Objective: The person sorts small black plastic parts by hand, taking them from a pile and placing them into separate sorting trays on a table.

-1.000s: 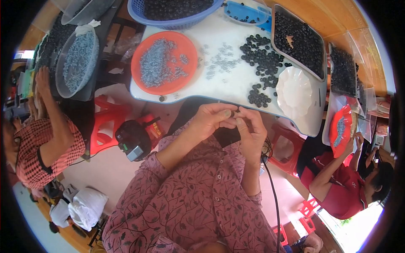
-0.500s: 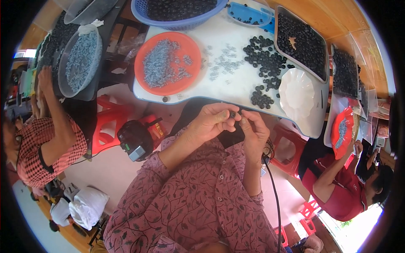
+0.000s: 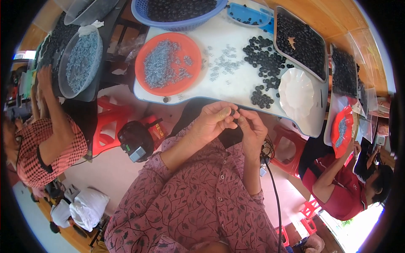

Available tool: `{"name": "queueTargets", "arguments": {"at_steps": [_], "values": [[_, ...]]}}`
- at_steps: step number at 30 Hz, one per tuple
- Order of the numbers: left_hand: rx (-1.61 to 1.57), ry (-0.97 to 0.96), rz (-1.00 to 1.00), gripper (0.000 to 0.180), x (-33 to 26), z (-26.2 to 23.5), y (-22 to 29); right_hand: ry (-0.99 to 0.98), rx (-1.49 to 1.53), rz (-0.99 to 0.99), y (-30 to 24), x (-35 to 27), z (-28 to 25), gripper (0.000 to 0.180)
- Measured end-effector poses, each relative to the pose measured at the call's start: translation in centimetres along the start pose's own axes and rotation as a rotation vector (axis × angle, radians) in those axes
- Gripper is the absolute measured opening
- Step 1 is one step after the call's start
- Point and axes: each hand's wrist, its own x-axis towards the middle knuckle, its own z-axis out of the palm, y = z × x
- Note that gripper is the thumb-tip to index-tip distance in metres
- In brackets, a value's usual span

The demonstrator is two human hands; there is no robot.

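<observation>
My left hand (image 3: 214,119) pinches a small round black part (image 3: 232,112) between thumb and fingers, just off the table's near edge. Touching that part from the other side is my right hand (image 3: 252,125), its thumb and fingertips pressed together; whatever they grip is too small to make out. On the white table (image 3: 202,90), an orange-red plate (image 3: 197,46) holds a heap of small metal springs (image 3: 160,63). More springs (image 3: 225,61) lie loose beside it. Many black round parts (image 3: 265,59) are spread to the right, next to a white scalloped plate (image 3: 296,92).
Along the back are a blue basket (image 3: 181,24) of black parts, a blue tray (image 3: 242,14) and a metal tray (image 3: 276,36). Co-workers sit left (image 3: 50,143) and right (image 3: 333,181). Red stools (image 3: 107,126) flank me. A black cable (image 3: 276,198) hangs at my right.
Both hands have shifted very slightly, and the right fingertips have moved in closer to the black part. Nothing on the table has visibly changed.
</observation>
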Motion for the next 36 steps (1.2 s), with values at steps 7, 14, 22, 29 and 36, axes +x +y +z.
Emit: {"name": "queueTargets", "arguments": {"at_steps": [7, 14, 22, 29, 36], "values": [[0.027, 0.043, 0.023, 0.019, 0.0, 0.3, -0.2, 0.041, -0.034, -0.004, -0.5, -0.1, 0.1, 0.019], [0.176, 0.059, 0.125, 0.019, 0.1, 1.1, -0.2, 0.043, 0.004, -0.053, -1.1, -0.5, 0.4, 0.017], [0.771, 0.064, 0.279, 0.025, -0.6, 2.2, -0.4, -0.012, -0.04, -0.135, -1.2, -0.8, 0.1, 0.013], [0.946, -0.058, 0.363, 0.03, -0.9, 2.6, 0.0, 0.005, -0.046, -0.161, -1.8, -0.9, -0.1, 0.011], [0.936, -0.035, 0.361, 0.027, -1.1, 3.3, 0.5, -0.023, 0.041, -0.077, -1.2, -1.0, -0.2, 0.009]]}}
